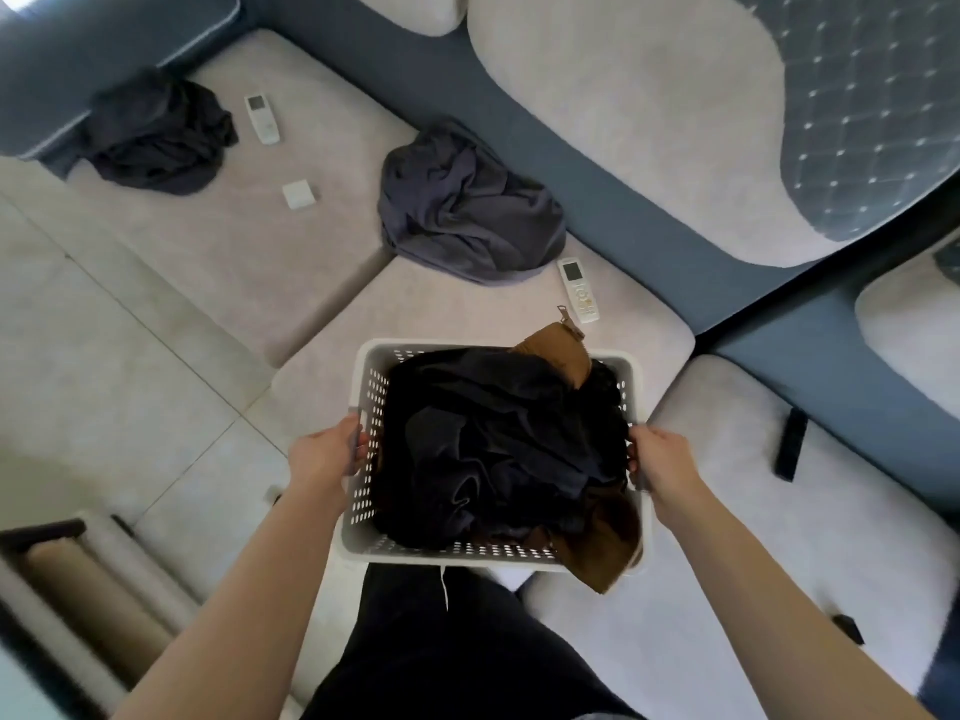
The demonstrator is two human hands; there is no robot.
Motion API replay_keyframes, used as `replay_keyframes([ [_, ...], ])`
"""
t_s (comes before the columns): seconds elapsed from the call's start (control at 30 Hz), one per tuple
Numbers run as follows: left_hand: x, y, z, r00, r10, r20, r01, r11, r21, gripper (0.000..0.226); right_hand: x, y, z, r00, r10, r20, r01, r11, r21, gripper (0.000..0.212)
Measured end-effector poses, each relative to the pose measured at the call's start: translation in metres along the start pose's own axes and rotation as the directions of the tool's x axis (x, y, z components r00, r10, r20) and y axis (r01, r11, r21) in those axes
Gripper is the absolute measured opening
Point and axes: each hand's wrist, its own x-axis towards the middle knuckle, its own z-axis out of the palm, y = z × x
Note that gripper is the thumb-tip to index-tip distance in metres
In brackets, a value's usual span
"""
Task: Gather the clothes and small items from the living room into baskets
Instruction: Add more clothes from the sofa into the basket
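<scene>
Single head-worn wide-angle view, looking steeply down and forward from standing height. Close over a white basket (363, 387) at lower centre; sofa (623, 122) filling the upper frame, floor (78, 356) at left, edges bowed by the lens.

Both arms outstretched, left hand (326, 452) and right hand (657, 459) gripping

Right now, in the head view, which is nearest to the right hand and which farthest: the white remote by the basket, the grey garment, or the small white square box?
1. White remote, just beyond the basket.
2. Grey garment, further back, left.
3. Small white square box, far left.
The right hand grips the basket.
</scene>
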Motion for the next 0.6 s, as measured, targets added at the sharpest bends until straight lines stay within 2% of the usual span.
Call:
replay_keyframes([
  [0.2, 0.034, 0.043, 0.047, 0.995, -0.024, 0.096, 0.014, 0.995, 0.103, 0.025, 0.015, -0.013, -0.003, 0.988, 0.123, -0.09, -0.108, 0.981, 0.158, 0.018],
  [0.4, 0.064, 0.077, 0.111, 0.973, 0.002, 0.229, -0.051, 0.977, 0.208, 0.026, 0.021, -0.028, -0.013, 0.952, 0.217, -0.216, -0.147, 0.943, 0.3, 0.016],
  [0.6, 0.07, 0.091, 0.165, 0.94, 0.0, 0.341, -0.094, 0.961, 0.259, 0.027, 0.033, -0.034, -0.032, 0.914, 0.267, -0.306, -0.151, 0.923, 0.354, 0.011],
])
